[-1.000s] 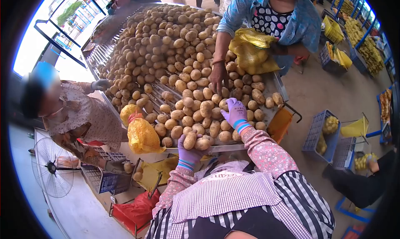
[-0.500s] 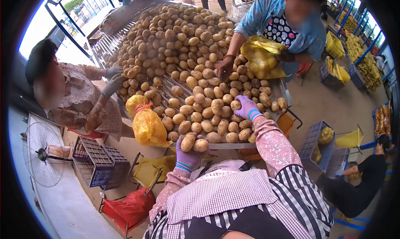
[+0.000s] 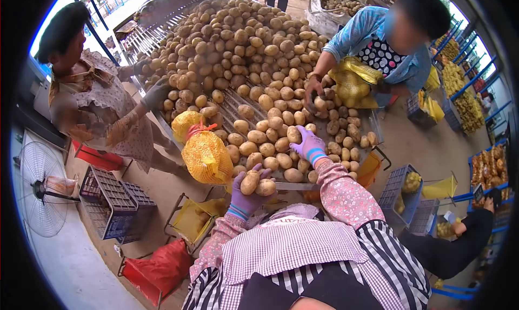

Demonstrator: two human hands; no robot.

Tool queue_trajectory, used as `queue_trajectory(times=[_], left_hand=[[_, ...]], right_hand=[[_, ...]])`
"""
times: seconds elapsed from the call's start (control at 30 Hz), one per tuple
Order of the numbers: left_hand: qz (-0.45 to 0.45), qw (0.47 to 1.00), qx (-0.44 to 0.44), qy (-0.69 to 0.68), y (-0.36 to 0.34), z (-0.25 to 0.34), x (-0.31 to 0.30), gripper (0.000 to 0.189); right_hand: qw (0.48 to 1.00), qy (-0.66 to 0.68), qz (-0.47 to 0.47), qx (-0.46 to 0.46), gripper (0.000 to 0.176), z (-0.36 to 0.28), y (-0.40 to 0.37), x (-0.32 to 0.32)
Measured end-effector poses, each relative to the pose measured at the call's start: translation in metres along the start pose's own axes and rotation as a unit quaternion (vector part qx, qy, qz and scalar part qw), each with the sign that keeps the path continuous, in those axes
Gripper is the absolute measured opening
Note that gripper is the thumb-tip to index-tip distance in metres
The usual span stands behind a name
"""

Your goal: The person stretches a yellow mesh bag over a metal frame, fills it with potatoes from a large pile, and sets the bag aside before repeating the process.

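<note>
Your gloved left hand (image 3: 246, 201) is closed around two potatoes (image 3: 250, 182), side by side just beyond the table's near rim (image 3: 303, 186). Your right hand (image 3: 309, 146), reaching over the table, has its thumb and fingers around a pale potato (image 3: 294, 134); you can't tell whether it is lifted clear of its neighbours. More potatoes lie loose around it and heap up toward the far side, with metal slats (image 3: 232, 102) showing between them.

They look firm and fairly light, rigid enough not to give under your fingers, though the skins could bruise or scuff if dropped. Dry dust may let them roll or slide on your glove, so take each across its middle, thumb opposite fingers. The pair asks for a cupped palm, since two rounded sides touch and could roll apart.

To your left stands a yellow net sack (image 3: 208, 161) with a red tie; across from you, a co-worker's hand (image 3: 314, 91) is among the potatoes beside a mesh bag (image 3: 351, 83).

The pair covers part of your left palm, and the potato's underside is out of sight. The bag covers much of the co-worker's other hand, and the lens's dark border cuts off the room's edges.
</note>
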State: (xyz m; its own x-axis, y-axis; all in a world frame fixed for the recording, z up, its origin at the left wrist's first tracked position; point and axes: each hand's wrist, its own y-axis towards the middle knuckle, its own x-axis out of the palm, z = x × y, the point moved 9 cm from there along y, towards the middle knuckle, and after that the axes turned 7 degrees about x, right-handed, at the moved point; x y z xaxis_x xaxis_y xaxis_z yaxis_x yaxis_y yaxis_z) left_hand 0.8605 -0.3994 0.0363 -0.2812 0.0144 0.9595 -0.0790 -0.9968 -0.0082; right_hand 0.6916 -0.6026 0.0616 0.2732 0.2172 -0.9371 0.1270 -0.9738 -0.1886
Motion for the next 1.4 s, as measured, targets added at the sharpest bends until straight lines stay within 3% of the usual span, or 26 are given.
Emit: queue_trajectory(times=[0.03, 0.1, 0.17, 0.27, 0.3, 0.37, 0.43, 0.47, 0.5, 0.57, 0.63, 0.67, 0.7, 0.73, 0.8, 0.83, 0.9, 0.97, 1.0, 1.07, 1.1, 1.17, 1.2, 1.33, 1.37, 1.4], left_hand=[[0.005, 0.999, 0.009, -0.035, 0.004, -0.003, -0.011, 0.063], [-0.006, 0.999, -0.005, -0.031, 0.014, -0.001, 0.0, 0.061], [-0.011, 0.999, -0.038, -0.013, 0.023, 0.0, 0.014, 0.057], [0.015, 0.997, -0.08, 0.002, 0.026, -0.005, 0.009, 0.054], [0.014, 0.997, -0.077, 0.0, 0.03, -0.004, 0.004, 0.054], [0.043, 0.99, -0.129, -0.043, 0.029, -0.011, -0.011, 0.057], [0.006, 0.991, -0.125, -0.043, 0.019, -0.002, 0.001, 0.059], [-0.033, 0.991, -0.12, -0.043, 0.014, 0.003, 0.01, 0.061], [-0.03, 0.991, -0.12, -0.043, 0.005, 0.003, 0.008, 0.061], [-0.083, 0.984, -0.055, -0.147, -0.017, 0.014, 0.015, 0.069], [-0.057, 0.991, -0.046, -0.108, -0.034, 0.021, 0.009, 0.074], [-0.03, 0.997, -0.038, -0.067, -0.044, 0.025, 0.005, 0.078], [-0.003, 0.999, -0.029, -0.024, -0.052, 0.028, 0.003, 0.083], [0.008, 0.997, -0.009, -0.073, -0.058, 0.031, 0.008, 0.087], [0.006, 0.997, -0.011, -0.074, -0.068, 0.035, 0.018, 0.089], [0.002, 0.997, -0.017, -0.077, -0.073, 0.034, 0.021, 0.092], [0.038, 0.997, 0.001, -0.065, -0.077, 0.029, 0.014, 0.093], [-0.031, 0.955, 0.04, -0.291, -0.086, 0.028, 0.035, 0.091], [-0.029, 0.956, 0.046, -0.287, -0.091, 0.024, 0.031, 0.091], [0.044, 0.979, 0.127, -0.154, -0.096, 0.028, 0.002, 0.09], [0.045, 0.978, 0.135, -0.154, -0.099, 0.028, 0.009, 0.09], [-0.056, 0.973, 0.15, -0.163, -0.107, 0.027, 0.044, 0.086], [0.061, 0.987, 0.14, 0.048, -0.114, 0.025, 0.026, 0.081], [0.07, 0.985, 0.159, 0.006, -0.136, 0.002, -0.006, 0.079], [0.145, 0.928, 0.159, 0.305, -0.139, 0.003, -0.008, 0.079], [0.208, 0.78, 0.14, 0.573, -0.141, 0.008, -0.005, 0.078]], right_hand=[[1.0, -0.004, 0.002, 0.0, 0.083, 0.01, 0.001, -0.001], [0.979, 0.189, -0.074, -0.027, 0.073, 0.025, 0.006, 0.007], [0.98, 0.19, -0.048, -0.043, 0.066, 0.027, 0.0, 0.01], [0.92, 0.353, -0.158, -0.069, 0.068, 0.006, -0.016, 0.03], [0.914, 0.354, -0.166, -0.111, 0.068, -0.01, -0.025, 0.028], [0.86, 0.407, -0.281, -0.125, 0.068, -0.039, -0.052, 0.036], [0.911, 0.239, -0.295, -0.16, 0.071, -0.066, -0.082, 0.024], [0.91, 0.213, -0.299, -0.19, 0.072, -0.073, -0.091, 0.02], [0.908, 0.188, -0.303, -0.22, 0.072, -0.076, -0.098, 0.018], [0.907, 0.199, -0.318, -0.193, 0.07, -0.066, -0.094, 0.007], [0.905, 0.205, -0.334, -0.167, 0.068, -0.057, -0.08, 0.005], [0.961, 0.106, -0.191, -0.17, 0.064, -0.047, -0.057, -0.006], [0.985, 0.003, -0.04, -0.168, 0.059, -0.044, -0.043, -0.024], [0.984, 0.004, -0.042, -0.171, 0.059, -0.047, -0.034, -0.02], [0.956, -0.158, 0.032, -0.246, 0.04, -0.079, -0.031, -0.01], [0.956, -0.155, 0.03, -0.248, 0.04, -0.085, -0.021, 0.008], [0.923, -0.347, 0.005, -0.164, 0.028, -0.072, 0.014, 0.069], [0.927, -0.348, 0.014, -0.142, 0.018, -0.072, 0.018, 0.065], [0.925, -0.339, -0.01, -0.173, 0.021, -0.073, 0.014, 0.057], [0.933, -0.271, -0.032, -0.234, 0.027, -0.066, 0.011, 0.042], [0.931, -0.272, -0.032, -0.242, 0.027, -0.058, 0.01, 0.033], [0.991, 0.019, -0.094, -0.097, 0.052, -0.021, 0.023, 0.007], [0.981, 0.152, -0.096, -0.068, 0.072, -0.011, 0.028, 0.005], [0.945, 0.131, -0.205, -0.217, 0.078, -0.068, -0.005, 0.013], [0.921, 0.117, -0.246, -0.28, 0.082, -0.097, -0.026, 0.01], [0.91, 0.06, -0.255, -0.322, 0.083, -0.116, -0.035, 0.027]])
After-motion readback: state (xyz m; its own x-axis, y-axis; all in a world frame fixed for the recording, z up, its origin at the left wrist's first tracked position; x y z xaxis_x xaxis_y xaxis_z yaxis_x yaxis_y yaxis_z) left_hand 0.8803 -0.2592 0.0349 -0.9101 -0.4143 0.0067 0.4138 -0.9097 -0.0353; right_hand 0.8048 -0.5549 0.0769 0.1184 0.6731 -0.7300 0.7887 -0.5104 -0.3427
